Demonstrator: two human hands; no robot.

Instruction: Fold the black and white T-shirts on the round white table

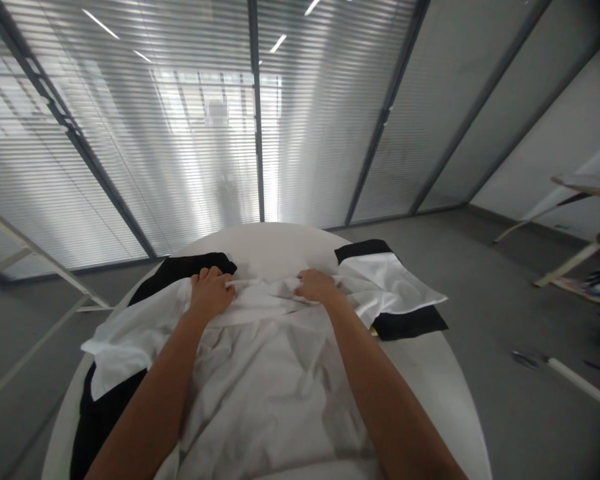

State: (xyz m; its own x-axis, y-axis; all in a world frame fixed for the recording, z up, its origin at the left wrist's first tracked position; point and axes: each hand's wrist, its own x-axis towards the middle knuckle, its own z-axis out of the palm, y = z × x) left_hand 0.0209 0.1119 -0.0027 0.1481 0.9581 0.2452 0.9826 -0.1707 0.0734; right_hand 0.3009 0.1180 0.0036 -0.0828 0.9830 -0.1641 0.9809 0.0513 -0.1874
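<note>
The left hand [211, 293] and right hand [317, 287] stand a narrow span apart, both holding a gathered fold along the far edge of a crumpled white cloth [260, 393]. That fold runs crosswise between them, and the cloth's long axis stretches from it back toward the person, so it lies mostly nearer the body than the hands. Neither hand is clearly nearer the fold. A black cloth [410, 325] shows beneath, on a round white counter [275, 243].
</note>
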